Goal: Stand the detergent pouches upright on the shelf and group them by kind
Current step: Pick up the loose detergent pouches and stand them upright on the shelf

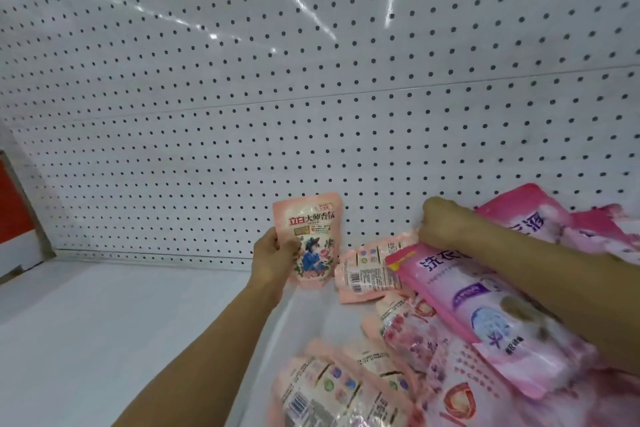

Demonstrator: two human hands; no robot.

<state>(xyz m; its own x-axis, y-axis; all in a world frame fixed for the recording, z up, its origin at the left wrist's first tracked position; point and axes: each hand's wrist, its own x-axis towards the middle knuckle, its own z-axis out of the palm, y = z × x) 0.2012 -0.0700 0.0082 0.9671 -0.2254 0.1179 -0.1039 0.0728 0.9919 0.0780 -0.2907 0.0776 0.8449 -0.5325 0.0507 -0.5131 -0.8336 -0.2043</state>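
Left hand (275,255): pinches small peach plastic detergent pouch (310,239) upright near perforated white back panel (311,97), ready for standing. Right hand (441,224): fisted on heaped pink pouches (485,305), white shelf (104,322), seemingly to steady them.

Lower left corner of the peach pouch (311,239) hidden behind the left hand (273,262). Fingertips of the right hand (441,227) curled out of sight; unclear what they grip. Top of the big pink pouch (485,295) covered by the right forearm. Pile (363,385) cut off by the bottom and right edges. Small print on the barcode pouch (367,274) too blurred to read. Red panel (12,201) cropped at the left edge.
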